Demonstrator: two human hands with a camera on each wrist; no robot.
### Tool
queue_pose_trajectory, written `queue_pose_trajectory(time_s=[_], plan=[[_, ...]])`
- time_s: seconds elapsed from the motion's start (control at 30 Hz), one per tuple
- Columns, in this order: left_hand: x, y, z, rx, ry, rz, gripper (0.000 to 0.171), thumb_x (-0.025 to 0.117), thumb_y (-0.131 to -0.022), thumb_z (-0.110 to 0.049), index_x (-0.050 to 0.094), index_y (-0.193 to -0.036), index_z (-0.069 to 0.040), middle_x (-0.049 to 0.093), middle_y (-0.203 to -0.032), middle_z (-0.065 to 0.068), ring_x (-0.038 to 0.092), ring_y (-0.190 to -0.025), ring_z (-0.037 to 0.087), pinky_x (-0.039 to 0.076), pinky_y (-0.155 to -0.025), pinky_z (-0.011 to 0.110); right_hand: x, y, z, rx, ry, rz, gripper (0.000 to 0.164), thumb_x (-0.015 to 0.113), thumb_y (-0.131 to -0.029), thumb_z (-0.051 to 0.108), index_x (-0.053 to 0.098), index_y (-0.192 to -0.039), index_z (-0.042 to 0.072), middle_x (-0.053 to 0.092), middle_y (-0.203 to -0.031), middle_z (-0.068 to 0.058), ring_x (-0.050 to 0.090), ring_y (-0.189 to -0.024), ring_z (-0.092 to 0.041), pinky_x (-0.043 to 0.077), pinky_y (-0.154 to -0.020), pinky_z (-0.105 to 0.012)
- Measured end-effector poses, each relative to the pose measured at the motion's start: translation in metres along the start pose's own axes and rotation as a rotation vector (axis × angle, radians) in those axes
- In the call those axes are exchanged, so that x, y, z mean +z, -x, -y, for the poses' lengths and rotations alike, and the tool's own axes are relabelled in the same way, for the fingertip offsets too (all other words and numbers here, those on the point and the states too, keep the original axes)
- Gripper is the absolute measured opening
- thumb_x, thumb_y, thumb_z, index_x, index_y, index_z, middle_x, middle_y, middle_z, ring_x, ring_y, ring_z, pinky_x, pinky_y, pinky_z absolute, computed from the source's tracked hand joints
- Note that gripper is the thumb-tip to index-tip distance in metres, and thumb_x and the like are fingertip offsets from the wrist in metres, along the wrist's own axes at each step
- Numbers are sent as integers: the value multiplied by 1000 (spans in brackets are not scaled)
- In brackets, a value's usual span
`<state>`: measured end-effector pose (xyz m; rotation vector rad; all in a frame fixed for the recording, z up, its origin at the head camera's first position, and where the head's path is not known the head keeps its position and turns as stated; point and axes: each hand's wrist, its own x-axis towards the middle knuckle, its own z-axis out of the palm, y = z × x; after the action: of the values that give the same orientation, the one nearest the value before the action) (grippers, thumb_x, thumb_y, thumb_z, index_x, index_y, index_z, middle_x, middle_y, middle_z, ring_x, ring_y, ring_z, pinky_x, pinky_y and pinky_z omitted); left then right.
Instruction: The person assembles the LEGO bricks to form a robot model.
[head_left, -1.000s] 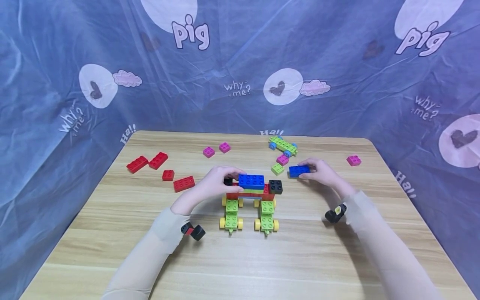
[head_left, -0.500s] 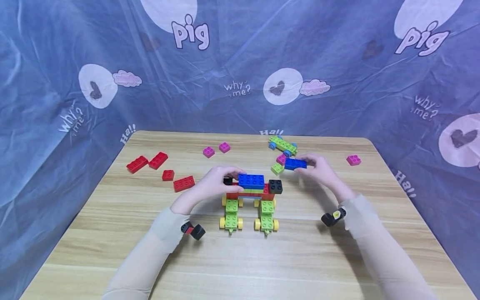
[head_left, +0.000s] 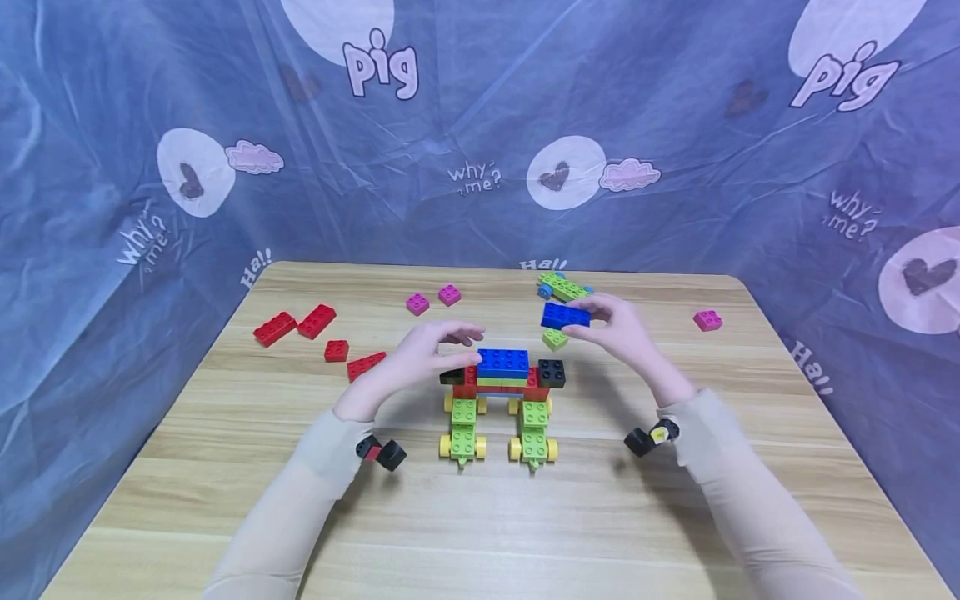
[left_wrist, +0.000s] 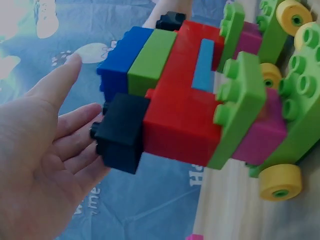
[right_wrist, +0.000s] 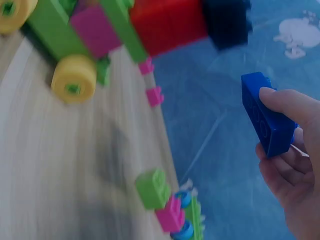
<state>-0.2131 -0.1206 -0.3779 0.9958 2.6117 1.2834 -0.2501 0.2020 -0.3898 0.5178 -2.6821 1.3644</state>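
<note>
A brick model on yellow wheels stands mid-table, with lime wheeled bases (head_left: pixel 463 442), red bricks (left_wrist: pixel 177 100) above them and a black brick (head_left: pixel 551 373) at each end. On its top sits a blue brick (head_left: pixel 502 362) over a lime one (left_wrist: pixel 152 57). My left hand (head_left: pixel 427 354) is beside the model's left end, fingers spread and relaxed around the blue and black bricks without gripping them. In my right hand (head_left: pixel 618 329) a second blue brick (right_wrist: pixel 267 115) is pinched between thumb and fingers, raised above the table behind and right of the model.
Several red bricks (head_left: pixel 275 328) lie at the left. Pink bricks (head_left: pixel 417 304) are at the back, another pink brick (head_left: pixel 707 321) at the right. A lime brick (head_left: pixel 555 338) and a lime car base (head_left: pixel 562 287) with blue wheels lie behind my right hand.
My right hand has lifted the blue brick and carried it left, toward the model. My left hand has let go of the model's top blue brick and drawn slightly back to the left.
</note>
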Motion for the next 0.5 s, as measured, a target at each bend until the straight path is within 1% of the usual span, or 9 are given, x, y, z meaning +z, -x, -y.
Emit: queue_pose_trajectory(time_s=[0.13,0.2,0.3,0.37,0.43,0.5], plan=[[-8,-4,-1,21,-5,-50,41,69,-89,-20,61,-125,-2,67,-118,12,64,-104,23,49,-99,39,7,-1,16,-26,-9,17,42,78,-81,21,66,-116,1,66,-111,-16,64,-100,-29,53,-86,-38],[-11,-6,-2,24,-12,-73,41,69,-89,-20,61,-125,-2,67,-118,12,64,-104,23,49,-99,39,10,-2,24,-44,-5,24,42,79,-80,21,67,-116,2,66,-110,-15,63,-96,-27,53,-81,-33],[-14,-8,-5,22,-14,-97,41,69,-89,-21,61,-125,-4,67,-118,11,64,-105,23,49,-98,39,16,-1,36,-70,-9,34,42,80,-78,20,68,-115,4,66,-109,-14,60,-89,-23,50,-73,-29],[-16,-9,-6,22,-15,-106,41,69,-90,-22,61,-125,-5,66,-118,10,64,-106,23,49,-99,38,19,-1,43,-86,-14,39,41,81,-77,21,69,-113,5,66,-109,-14,58,-86,-22,50,-70,-30],[-16,-11,-8,22,-10,-110,41,69,-90,-23,61,-126,-5,66,-119,10,64,-106,22,48,-100,38,22,-1,48,-104,-24,47,41,82,-77,21,70,-112,5,67,-110,-13,59,-89,-20,52,-74,-32],[-16,-12,-9,17,-7,-109,41,68,-91,-24,61,-126,-6,66,-119,10,63,-107,20,48,-100,37,25,0,53,-122,-53,64,40,82,-77,19,69,-112,4,67,-110,-13,60,-93,-21,54,-81,-37]])
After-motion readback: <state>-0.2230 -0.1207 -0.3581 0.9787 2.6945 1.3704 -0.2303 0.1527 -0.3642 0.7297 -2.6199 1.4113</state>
